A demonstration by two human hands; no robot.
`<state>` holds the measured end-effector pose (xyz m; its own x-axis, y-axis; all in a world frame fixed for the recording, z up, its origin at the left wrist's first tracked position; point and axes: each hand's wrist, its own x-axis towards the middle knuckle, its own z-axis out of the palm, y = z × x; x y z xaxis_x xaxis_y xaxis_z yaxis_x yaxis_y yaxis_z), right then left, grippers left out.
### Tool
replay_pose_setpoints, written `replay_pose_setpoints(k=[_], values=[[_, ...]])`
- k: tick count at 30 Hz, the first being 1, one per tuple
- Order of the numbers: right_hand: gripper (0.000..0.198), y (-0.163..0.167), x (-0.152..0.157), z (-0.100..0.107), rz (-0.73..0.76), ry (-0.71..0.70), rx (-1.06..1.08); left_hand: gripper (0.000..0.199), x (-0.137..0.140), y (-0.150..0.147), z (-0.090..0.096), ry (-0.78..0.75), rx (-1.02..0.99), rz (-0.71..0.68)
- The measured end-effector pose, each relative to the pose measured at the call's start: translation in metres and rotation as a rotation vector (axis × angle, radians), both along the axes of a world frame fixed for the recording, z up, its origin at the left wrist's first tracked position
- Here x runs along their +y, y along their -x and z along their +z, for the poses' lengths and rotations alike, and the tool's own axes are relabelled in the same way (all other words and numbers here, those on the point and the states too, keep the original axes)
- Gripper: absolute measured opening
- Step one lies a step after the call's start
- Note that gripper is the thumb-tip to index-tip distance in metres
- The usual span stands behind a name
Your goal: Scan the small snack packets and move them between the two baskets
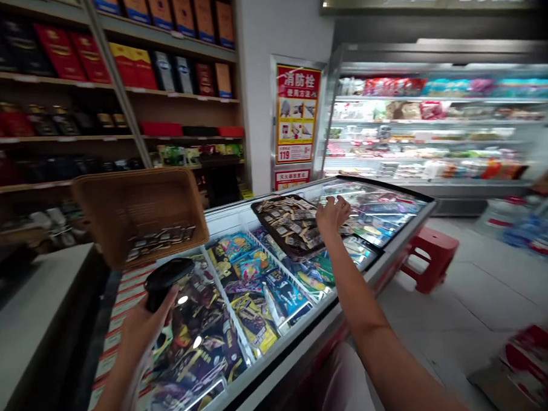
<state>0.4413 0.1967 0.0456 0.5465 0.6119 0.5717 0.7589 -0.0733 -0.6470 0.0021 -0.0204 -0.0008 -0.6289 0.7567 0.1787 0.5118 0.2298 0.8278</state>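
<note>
My left hand is closed round the handle of a black handheld barcode scanner, held over the left part of a chest freezer. My right hand reaches over the right edge of a dark tray on the freezer's glass top. Its fingers are bent and apart, with nothing visible in them. Many small flat packets with pale labels fill the tray. A brown bin stands tilted at the freezer's far left, with several similar packets at its bottom.
Bagged ice creams lie in wire-divided compartments under the glass. Shelves of boxed goods rise behind. A red stool stands right of the freezer, and a lit refrigerated display lines the back. Red cartons sit on the floor at lower right.
</note>
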Motion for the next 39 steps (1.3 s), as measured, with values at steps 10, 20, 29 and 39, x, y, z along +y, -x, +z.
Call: replay_pose_setpoints(k=[10, 20, 29, 39], values=[[0.024, 0.342, 0.004, -0.012, 1.037, 0.172, -0.377, 0.055, -0.01, 0.005, 0.007, -0.042, -0.101, 0.187], [0.066, 0.506, 0.059, -0.05, 1.184, 0.478, -0.216, 0.061, -0.012, 0.014, -0.013, -0.092, -0.165, 0.176], [0.038, 0.466, 0.043, -0.072, 1.357, 0.349, -0.235, 0.058, -0.01, 0.007, -0.011, -0.1, -0.118, 0.201], [0.021, 0.294, -0.009, -0.071, 1.197, 0.297, 0.604, 0.06, -0.005, 0.0, -0.003, -0.102, -0.158, 0.067]])
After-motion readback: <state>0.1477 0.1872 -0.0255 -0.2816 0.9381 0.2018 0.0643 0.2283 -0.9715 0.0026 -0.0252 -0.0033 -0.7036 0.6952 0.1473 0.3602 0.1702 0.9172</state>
